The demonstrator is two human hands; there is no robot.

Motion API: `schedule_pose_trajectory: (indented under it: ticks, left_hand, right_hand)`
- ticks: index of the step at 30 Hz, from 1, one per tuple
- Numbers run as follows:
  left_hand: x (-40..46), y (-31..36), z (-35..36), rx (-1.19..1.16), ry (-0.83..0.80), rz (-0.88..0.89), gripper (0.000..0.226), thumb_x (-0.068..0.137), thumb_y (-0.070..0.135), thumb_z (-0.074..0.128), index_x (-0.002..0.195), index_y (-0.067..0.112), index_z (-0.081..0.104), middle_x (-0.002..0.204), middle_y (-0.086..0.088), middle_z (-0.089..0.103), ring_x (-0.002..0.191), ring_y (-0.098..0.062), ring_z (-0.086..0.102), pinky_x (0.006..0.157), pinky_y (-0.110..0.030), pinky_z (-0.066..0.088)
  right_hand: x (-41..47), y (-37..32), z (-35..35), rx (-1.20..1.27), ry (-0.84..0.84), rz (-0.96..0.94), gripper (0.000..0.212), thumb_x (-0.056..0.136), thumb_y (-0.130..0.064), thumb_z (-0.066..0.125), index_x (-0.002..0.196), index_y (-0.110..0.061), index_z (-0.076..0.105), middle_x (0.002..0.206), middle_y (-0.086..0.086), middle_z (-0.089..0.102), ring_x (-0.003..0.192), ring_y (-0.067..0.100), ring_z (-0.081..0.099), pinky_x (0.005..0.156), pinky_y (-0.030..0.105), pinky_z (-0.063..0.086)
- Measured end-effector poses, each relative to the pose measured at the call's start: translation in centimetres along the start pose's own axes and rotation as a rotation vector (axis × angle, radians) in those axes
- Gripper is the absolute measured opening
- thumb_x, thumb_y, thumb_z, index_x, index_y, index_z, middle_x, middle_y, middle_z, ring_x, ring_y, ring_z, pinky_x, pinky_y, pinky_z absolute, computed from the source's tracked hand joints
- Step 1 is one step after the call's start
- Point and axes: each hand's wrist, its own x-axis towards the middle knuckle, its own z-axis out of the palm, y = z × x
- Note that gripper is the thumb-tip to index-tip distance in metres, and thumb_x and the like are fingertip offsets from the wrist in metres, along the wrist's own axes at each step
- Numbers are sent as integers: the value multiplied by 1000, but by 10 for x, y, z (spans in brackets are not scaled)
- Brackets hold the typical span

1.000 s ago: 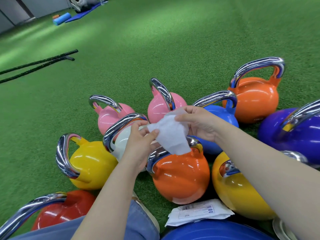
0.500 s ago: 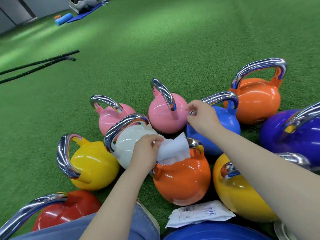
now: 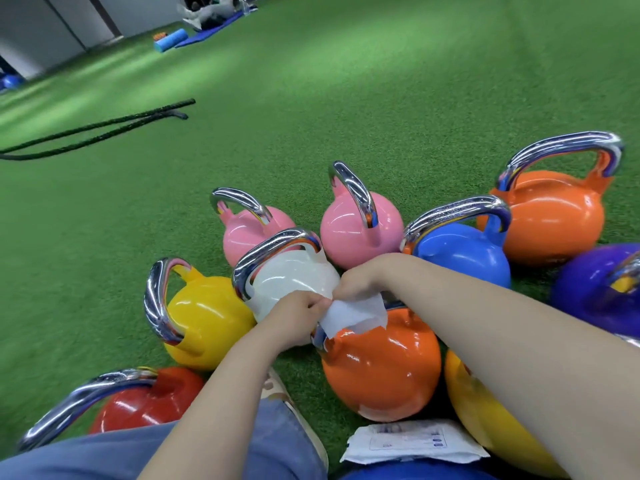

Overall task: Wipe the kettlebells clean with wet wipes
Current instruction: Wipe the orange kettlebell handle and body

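Green turf (image 3: 346,98) covers the floor of a gym, and a cluster of bright kettlebells with chrome handles stands on it around the person's hands. The left hand (image 3: 294,318) and the right hand (image 3: 367,278) meet over the middle of the group, and both pinch a white wet wipe (image 3: 356,315) between curled fingers. The wipe hangs just below the hands and drapes over the handle of the orange kettlebell (image 3: 377,368), touching its top. The white kettlebell (image 3: 294,275) sits just beyond the left hand, touching it or nearly so. Further to the left of that hand stands a yellow kettlebell (image 3: 204,320), and nearer the person on that side a red kettlebell (image 3: 149,400). Beyond the hands are two pink kettlebells (image 3: 349,233), side by side. Past the right hand stands a blue kettlebell (image 3: 460,251), then a second orange one (image 3: 550,216) and a purple one (image 3: 588,289) at the right edge. Another yellow kettlebell (image 3: 485,420) is partly hidden under the right forearm. A pack of wipes (image 3: 412,441) lies on the turf near the person, below the right arm. A blue trouser leg (image 3: 270,441) lies under the left forearm. Far off to the left of the hands, black ropes (image 3: 97,129) lie on the turf, and a blue foam roller (image 3: 169,39) rests by a mat.
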Motion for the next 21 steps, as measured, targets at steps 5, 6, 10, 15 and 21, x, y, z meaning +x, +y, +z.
schedule_pose_trajectory:
  ticks: [5,6,10,15,21]
  left_hand:
    - [4,-2,-6,15,-96,22,39,99,30,41,97,1,66,98,-12,65,95,-24,57,83,-32,41]
    - [7,1,-8,38,-122,31,40,99,31,40,91,0,64,90,-10,62,87,-21,54,79,-30,39]
    - [18,34,-7,114,-203,109,42,98,33,41,60,13,41,61,-2,42,58,-12,38,56,-22,31]
    - [40,84,9,362,-261,217,45,99,32,39,56,18,37,56,1,38,55,-12,36,54,-27,30]
    - [41,78,4,399,-260,237,47,98,31,43,54,16,33,53,0,33,51,-13,30,50,-26,25]
  right_hand:
    - [3,3,-2,3,-34,38,44,99,-31,36,131,-1,40,110,13,47,96,28,44,83,33,36]
    - [3,8,-4,-21,-18,34,47,99,-33,34,135,-2,38,119,14,46,102,28,45,86,34,36]
    - [-14,44,-13,-56,63,23,44,98,-37,36,130,-10,45,128,8,48,107,29,48,89,35,41]
    - [-22,92,-6,300,106,-9,44,100,-35,32,123,-3,51,120,24,60,78,16,54,81,31,44]
    - [-23,87,-9,265,134,-12,39,98,-40,36,118,-12,55,100,7,58,87,18,50,78,27,42]
